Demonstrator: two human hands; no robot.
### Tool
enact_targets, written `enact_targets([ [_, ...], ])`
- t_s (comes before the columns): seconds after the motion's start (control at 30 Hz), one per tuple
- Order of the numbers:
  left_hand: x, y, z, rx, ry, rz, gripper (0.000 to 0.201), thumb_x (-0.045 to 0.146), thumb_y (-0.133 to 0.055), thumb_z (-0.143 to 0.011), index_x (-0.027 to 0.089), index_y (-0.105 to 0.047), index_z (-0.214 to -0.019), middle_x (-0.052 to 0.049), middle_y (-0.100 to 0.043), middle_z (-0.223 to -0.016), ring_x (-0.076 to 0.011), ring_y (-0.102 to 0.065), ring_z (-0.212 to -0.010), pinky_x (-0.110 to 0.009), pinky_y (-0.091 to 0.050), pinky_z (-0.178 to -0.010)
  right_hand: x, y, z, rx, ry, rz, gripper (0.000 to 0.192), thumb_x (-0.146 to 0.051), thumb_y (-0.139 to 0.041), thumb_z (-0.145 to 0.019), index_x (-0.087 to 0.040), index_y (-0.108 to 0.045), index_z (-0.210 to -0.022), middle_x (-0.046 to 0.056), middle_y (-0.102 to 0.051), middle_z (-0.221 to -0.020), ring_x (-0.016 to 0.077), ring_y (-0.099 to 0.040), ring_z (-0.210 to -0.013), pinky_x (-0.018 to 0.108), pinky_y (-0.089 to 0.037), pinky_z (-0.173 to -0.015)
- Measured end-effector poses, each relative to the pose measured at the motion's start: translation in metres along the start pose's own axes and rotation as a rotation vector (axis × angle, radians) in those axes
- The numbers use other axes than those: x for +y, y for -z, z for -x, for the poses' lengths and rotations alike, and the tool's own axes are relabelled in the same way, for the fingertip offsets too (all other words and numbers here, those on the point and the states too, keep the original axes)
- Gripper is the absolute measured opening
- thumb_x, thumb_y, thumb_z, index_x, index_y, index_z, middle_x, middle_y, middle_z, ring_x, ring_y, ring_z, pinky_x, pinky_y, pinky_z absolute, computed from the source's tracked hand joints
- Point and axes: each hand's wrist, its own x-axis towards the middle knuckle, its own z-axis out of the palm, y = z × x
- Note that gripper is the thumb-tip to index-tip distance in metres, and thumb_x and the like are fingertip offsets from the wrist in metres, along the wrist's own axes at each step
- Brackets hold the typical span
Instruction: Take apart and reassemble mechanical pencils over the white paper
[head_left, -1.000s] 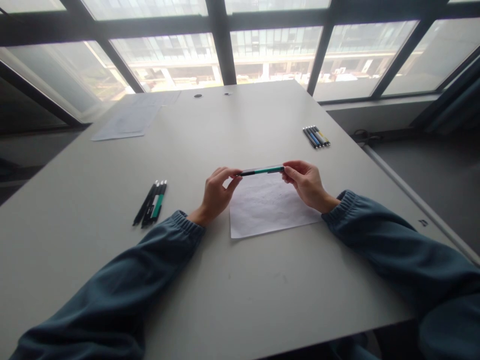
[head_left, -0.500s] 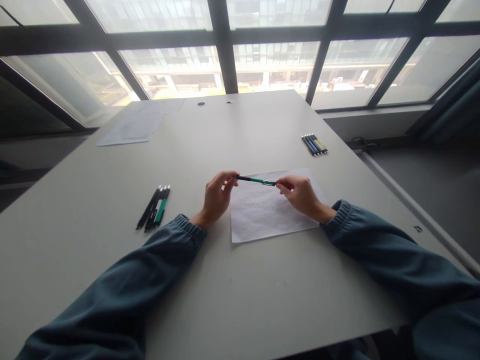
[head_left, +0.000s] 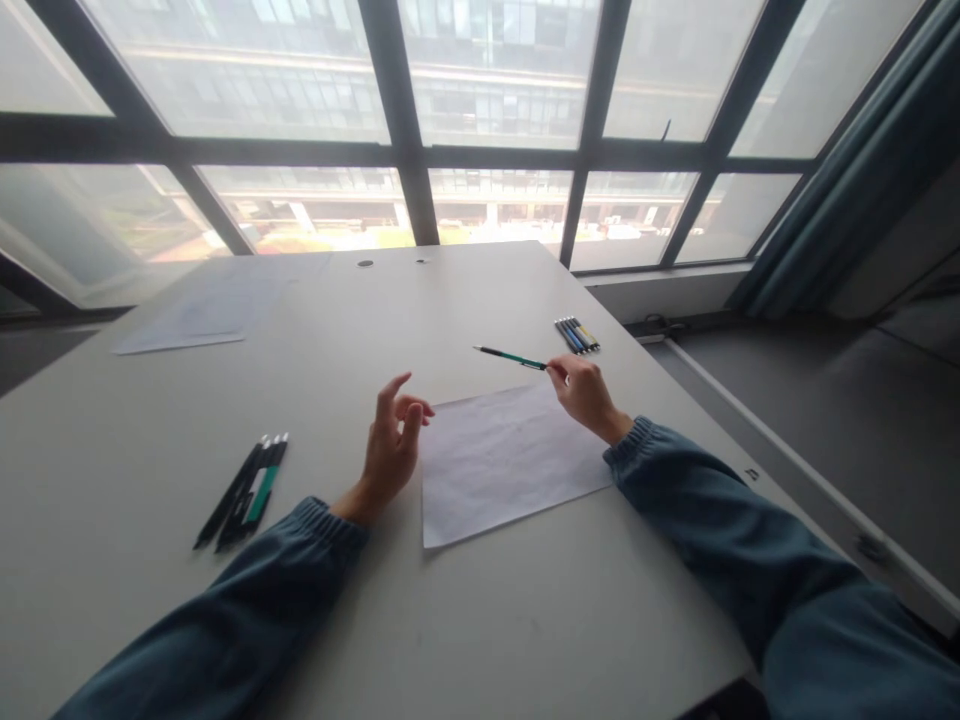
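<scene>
My right hand (head_left: 586, 392) pinches a slim green and black pen (head_left: 514, 357) by its clip end, its tip pointing left. The pen is held above the far part of a white paper sheet (head_left: 510, 460). Beside the sheet's left edge, my left hand (head_left: 390, 440) is raised with fingers curved apart and nothing in them. To the left on the table lies a group of several black pens (head_left: 244, 490), one with a green section. Another row of several pens (head_left: 577, 335), with blue, grey and yellow parts, lies beyond my right hand.
The white table (head_left: 360, 330) reaches to a large framed window (head_left: 487, 200). More paper sheets (head_left: 199, 310) lie at its far left. Two round cable holes are near the far edge. A blue curtain (head_left: 832, 170) hangs at the right.
My left hand has let go of the pen's tip end and moved away to the left, its fingers opening. The right hand still holds the pen. The camera view has tilted up and turned right.
</scene>
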Motion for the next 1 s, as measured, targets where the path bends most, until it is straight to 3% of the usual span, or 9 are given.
enact_targets([
  [0.17, -0.003, 0.001, 0.0, -0.081, 0.028, 0.008, 0.056, 0.055, -0.046, -0.101, 0.024, -0.037, -0.147, 0.0, -0.067, -0.084, -0.0168, -0.063, -0.072, -0.035, -0.053, -0.078, 0.05, 0.008, -0.018, 0.016, -0.292, 0.216, 0.023, -0.025, -0.051, -0.098, -0.015, -0.072, -0.096, 0.012, -0.076, -0.093, 0.0241, -0.068, -0.087, 0.031, -0.046, -0.082],
  [0.33, -0.007, 0.0, 0.001, -0.143, 0.03, 0.034, 0.06, 0.059, -0.044, -0.1, 0.024, -0.037, -0.148, -0.001, -0.067, -0.082, -0.0181, -0.062, -0.071, -0.034, -0.051, -0.073, 0.064, 0.002, -0.016, -0.059, -0.447, 0.373, 0.025, -0.028, -0.051, -0.099, -0.018, -0.073, -0.096, 0.013, -0.077, -0.095, 0.0251, -0.07, -0.089, 0.032, -0.047, -0.08],
  [0.57, -0.011, -0.001, 0.002, -0.192, 0.025, 0.076, 0.064, 0.064, -0.038, -0.1, 0.024, -0.035, -0.15, -0.004, -0.068, -0.088, -0.0194, -0.061, -0.075, -0.036, -0.049, -0.077, 0.06, -0.004, -0.014, -0.112, -0.506, 0.414, 0.02, -0.031, -0.057, -0.095, -0.019, -0.074, -0.094, 0.011, -0.077, -0.095, 0.0238, -0.071, -0.09, 0.03, -0.048, -0.079],
  [1.0, -0.008, 0.001, 0.002, -0.234, 0.024, 0.045, 0.064, 0.063, -0.035, -0.102, 0.024, -0.033, -0.152, -0.006, -0.069, -0.096, -0.0201, -0.063, -0.084, -0.034, -0.048, -0.076, 0.058, -0.002, -0.011, -0.19, -0.474, 0.419, 0.017, -0.036, -0.062, -0.093, -0.024, -0.075, -0.091, 0.007, -0.077, -0.096, 0.0223, -0.071, -0.094, 0.031, -0.049, -0.084],
])
